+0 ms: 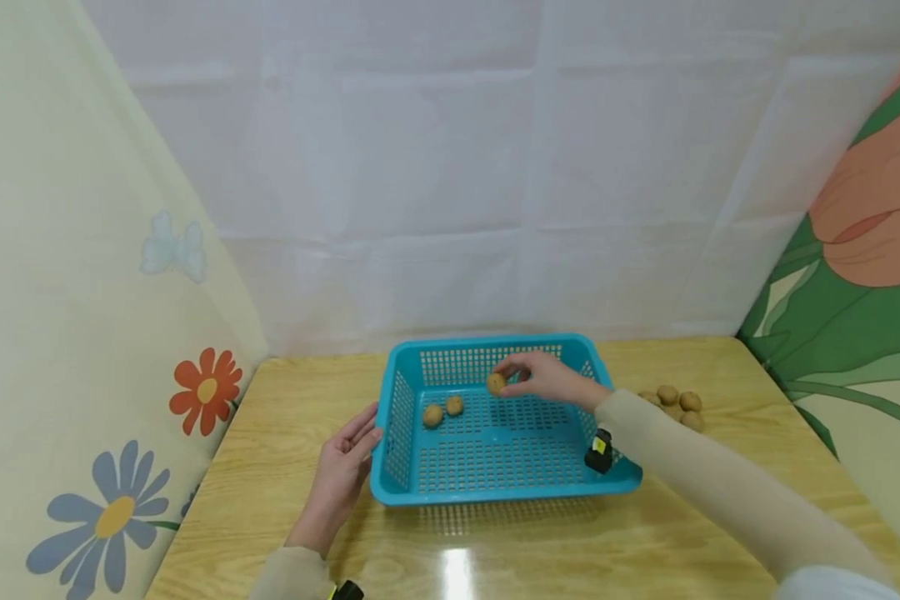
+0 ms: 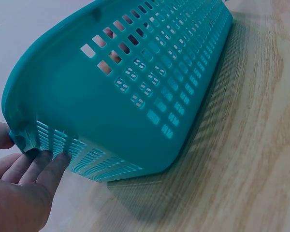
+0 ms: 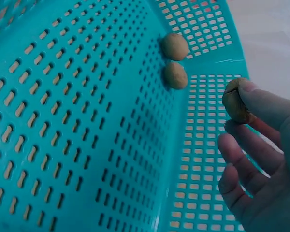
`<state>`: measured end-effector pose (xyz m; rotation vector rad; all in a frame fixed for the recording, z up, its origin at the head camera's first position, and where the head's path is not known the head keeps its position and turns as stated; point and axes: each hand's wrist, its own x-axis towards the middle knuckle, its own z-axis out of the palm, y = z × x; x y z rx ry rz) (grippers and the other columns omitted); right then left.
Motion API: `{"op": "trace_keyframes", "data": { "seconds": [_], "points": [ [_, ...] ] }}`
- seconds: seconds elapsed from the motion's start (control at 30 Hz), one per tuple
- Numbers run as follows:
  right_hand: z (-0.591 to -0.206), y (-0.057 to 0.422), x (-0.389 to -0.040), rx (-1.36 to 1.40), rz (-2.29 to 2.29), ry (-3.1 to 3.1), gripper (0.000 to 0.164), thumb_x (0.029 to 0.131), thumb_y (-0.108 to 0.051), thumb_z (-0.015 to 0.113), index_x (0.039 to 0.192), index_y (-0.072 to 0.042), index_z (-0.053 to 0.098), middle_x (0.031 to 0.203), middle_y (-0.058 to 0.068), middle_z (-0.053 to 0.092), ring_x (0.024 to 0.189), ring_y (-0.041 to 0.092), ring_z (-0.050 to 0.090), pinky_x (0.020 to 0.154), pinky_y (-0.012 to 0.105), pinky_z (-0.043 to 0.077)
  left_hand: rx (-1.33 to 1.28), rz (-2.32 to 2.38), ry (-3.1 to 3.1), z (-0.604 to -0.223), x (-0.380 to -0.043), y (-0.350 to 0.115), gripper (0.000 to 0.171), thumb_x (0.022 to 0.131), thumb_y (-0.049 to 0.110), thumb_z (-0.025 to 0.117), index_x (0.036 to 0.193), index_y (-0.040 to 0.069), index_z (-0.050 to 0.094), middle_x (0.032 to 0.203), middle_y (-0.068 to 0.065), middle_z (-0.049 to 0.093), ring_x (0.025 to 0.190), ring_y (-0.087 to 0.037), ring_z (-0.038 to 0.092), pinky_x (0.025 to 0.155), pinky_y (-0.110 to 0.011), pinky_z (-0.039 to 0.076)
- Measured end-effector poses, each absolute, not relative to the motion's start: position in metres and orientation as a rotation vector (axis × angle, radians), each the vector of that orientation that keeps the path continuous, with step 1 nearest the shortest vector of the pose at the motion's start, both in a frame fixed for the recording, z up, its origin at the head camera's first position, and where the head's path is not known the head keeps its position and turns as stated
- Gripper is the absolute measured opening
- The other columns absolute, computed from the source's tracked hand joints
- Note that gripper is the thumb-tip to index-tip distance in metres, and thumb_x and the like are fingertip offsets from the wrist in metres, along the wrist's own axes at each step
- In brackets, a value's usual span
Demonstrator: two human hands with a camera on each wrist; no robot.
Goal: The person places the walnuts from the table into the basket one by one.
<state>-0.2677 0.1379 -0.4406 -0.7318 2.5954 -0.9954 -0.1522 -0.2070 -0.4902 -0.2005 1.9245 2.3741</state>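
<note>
A turquoise plastic basket (image 1: 495,497) with a slotted floor and walls stands on the table. My right hand (image 1: 543,377) is over its inside, pinching a walnut (image 3: 237,100) between thumb and fingertips; a dark seam shows on the shell. On the basket floor, toward the left, lie two more walnuts, one walnut (image 1: 432,416) a little nearer than the other walnut (image 1: 454,406). My left hand (image 1: 343,460) holds the basket's left side. In the left wrist view its thumb is at the rim and its fingers lie against the outer slotted wall.
Several walnuts (image 1: 690,402) sit in a group on the wooden table (image 1: 300,400) to the right of the basket, partly hidden behind my right sleeve (image 1: 690,458). A white cloth (image 1: 420,167) hangs behind the table, with flower-printed panels (image 1: 112,517) at both sides.
</note>
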Motion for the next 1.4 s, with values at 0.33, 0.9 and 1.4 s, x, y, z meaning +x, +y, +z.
{"op": "trace_keyframes", "data": {
  "seconds": [0.33, 0.9, 1.4],
  "points": [
    [-0.474, 0.109, -0.278, -0.699, -0.893, 2.615, 0.037, 0.094, -0.018, 0.079, 0.129, -0.008, 0.07, 0.118, 0.005, 0.073, 0.112, 0.026, 0.068, 0.089, 0.038, 0.06, -0.201, 2.379, 1.925, -0.491, -0.152, -0.207, 0.055, 0.105, 0.014, 0.063, 0.156, 0.005, 0.046, 0.154, -0.016, 0.053, 0.117, -0.005, 0.067, 0.098, -0.028, 0.057],
    [-0.484, 0.093, -0.273, -0.657, -0.919, 2.609, 0.045, 0.096, -0.023, 0.077, 0.137, -0.007, 0.066, 0.119, 0.006, 0.072, 0.113, 0.026, 0.066, 0.09, 0.041, 0.059, -0.245, 2.357, 1.947, -0.498, -0.155, -0.204, 0.052, 0.105, 0.017, 0.065, 0.154, 0.008, 0.05, 0.154, -0.013, 0.054, 0.119, -0.006, 0.067, 0.101, -0.032, 0.056],
    [-0.431, 0.139, -0.26, -0.737, -0.939, 2.597, 0.045, 0.098, -0.031, 0.074, 0.138, -0.011, 0.066, 0.132, 0.01, 0.068, 0.112, 0.026, 0.066, 0.092, 0.044, 0.057, -0.219, 2.378, 1.947, -0.496, -0.154, -0.207, 0.054, 0.105, 0.016, 0.065, 0.155, 0.005, 0.048, 0.152, -0.014, 0.056, 0.118, -0.007, 0.067, 0.098, -0.03, 0.057]
  ]
}}
